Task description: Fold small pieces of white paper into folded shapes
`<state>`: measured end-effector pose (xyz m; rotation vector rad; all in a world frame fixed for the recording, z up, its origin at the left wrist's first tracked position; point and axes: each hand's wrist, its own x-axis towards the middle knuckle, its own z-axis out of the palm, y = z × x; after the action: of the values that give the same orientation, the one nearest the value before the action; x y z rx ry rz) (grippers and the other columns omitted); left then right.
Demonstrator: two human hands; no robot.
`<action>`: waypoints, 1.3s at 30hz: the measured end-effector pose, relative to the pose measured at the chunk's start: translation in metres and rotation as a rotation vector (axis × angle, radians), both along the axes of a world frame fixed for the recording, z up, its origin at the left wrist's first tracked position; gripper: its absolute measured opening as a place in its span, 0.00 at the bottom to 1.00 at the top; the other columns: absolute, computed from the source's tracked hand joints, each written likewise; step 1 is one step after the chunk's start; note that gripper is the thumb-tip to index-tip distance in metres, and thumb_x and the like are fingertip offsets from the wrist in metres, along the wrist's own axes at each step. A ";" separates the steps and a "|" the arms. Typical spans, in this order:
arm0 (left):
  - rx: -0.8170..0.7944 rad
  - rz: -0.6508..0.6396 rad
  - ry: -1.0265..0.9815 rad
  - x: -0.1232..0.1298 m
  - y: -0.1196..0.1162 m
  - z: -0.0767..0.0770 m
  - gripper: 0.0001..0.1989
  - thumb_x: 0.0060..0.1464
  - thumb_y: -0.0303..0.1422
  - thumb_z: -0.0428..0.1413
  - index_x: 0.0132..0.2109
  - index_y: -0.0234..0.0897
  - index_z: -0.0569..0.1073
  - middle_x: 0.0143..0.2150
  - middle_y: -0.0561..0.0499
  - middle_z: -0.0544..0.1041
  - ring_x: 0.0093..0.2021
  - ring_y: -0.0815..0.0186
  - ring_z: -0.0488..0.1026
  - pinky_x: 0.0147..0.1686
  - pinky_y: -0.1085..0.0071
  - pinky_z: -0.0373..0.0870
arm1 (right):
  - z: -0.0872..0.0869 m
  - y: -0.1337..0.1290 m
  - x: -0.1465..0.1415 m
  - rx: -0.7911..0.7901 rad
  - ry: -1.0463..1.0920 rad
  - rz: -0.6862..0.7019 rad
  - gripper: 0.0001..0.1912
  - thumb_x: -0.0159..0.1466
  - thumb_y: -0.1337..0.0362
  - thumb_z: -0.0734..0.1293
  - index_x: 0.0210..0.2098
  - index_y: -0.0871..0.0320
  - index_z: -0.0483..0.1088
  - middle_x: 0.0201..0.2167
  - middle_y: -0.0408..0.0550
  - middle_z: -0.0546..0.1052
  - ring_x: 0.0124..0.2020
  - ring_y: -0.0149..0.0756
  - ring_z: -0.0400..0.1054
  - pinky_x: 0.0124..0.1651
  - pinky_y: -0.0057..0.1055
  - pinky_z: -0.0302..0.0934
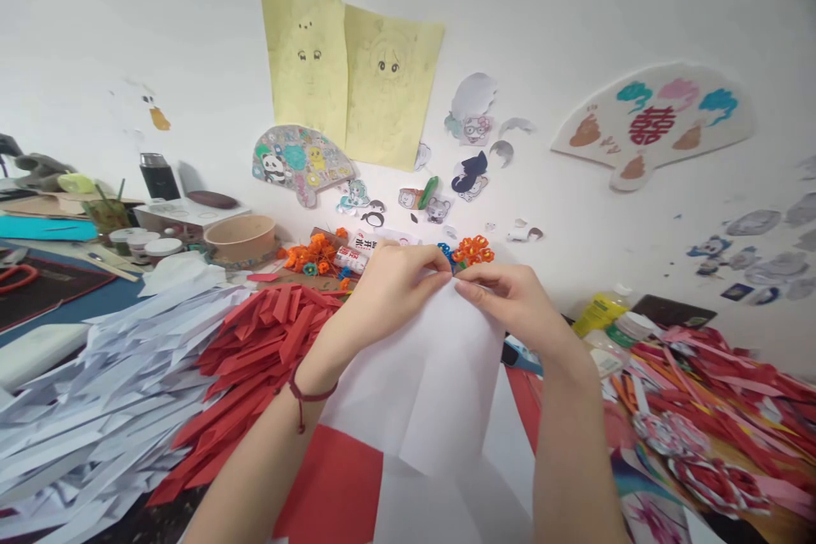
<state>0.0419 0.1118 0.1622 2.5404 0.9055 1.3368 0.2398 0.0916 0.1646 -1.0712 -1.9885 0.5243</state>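
Left hand (406, 276) and right hand (515, 296), both pinched closed side by side, hold the upper edge of a white paper sheet (421, 365), which hangs below them.

The left forearm (268, 446) and right forearm (572, 442) reach forward and slant inward, the left hand (401, 276) and right hand (513, 296) nearly meeting, each with bent fingers (435, 257) and thumb in a tight pinch.

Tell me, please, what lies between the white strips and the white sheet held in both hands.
Red strips, then the left forearm, as the head view shows.
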 end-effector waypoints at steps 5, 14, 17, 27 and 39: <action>-0.023 -0.019 -0.036 0.001 -0.001 0.001 0.08 0.58 0.33 0.52 0.36 0.40 0.76 0.36 0.52 0.80 0.36 0.64 0.75 0.48 0.66 0.62 | 0.002 -0.005 -0.003 0.014 0.004 -0.013 0.13 0.63 0.54 0.65 0.40 0.54 0.78 0.37 0.46 0.79 0.39 0.41 0.72 0.40 0.31 0.65; 0.016 -0.016 -0.027 0.001 -0.001 0.001 0.08 0.60 0.34 0.52 0.36 0.40 0.75 0.34 0.55 0.80 0.35 0.66 0.74 0.46 0.67 0.58 | 0.003 -0.006 -0.007 0.032 0.019 -0.018 0.14 0.64 0.55 0.64 0.39 0.55 0.77 0.34 0.46 0.79 0.36 0.39 0.71 0.37 0.30 0.64; 0.028 -0.015 -0.035 0.002 -0.002 0.001 0.07 0.60 0.33 0.52 0.37 0.39 0.74 0.35 0.55 0.80 0.34 0.67 0.74 0.46 0.67 0.57 | 0.003 -0.006 -0.009 0.063 0.045 -0.033 0.12 0.64 0.57 0.64 0.38 0.55 0.77 0.32 0.45 0.78 0.35 0.38 0.70 0.36 0.29 0.63; 0.112 -0.004 -0.100 0.006 -0.010 0.002 0.07 0.62 0.33 0.50 0.37 0.38 0.71 0.35 0.56 0.78 0.34 0.70 0.72 0.46 0.67 0.55 | 0.001 -0.006 -0.015 0.189 0.191 -0.067 0.08 0.61 0.61 0.67 0.30 0.57 0.75 0.29 0.45 0.76 0.33 0.36 0.70 0.34 0.29 0.62; 0.182 -0.009 -0.163 0.006 -0.013 0.003 0.05 0.62 0.31 0.51 0.37 0.38 0.70 0.36 0.56 0.78 0.35 0.71 0.70 0.47 0.67 0.55 | 0.000 -0.005 -0.018 0.187 0.317 -0.008 0.07 0.62 0.62 0.68 0.29 0.57 0.75 0.28 0.43 0.75 0.30 0.32 0.68 0.31 0.27 0.60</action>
<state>0.0480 0.0986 0.1656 2.5123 0.7730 1.6653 0.2218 0.0862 0.1644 -0.8250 -1.7165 0.4615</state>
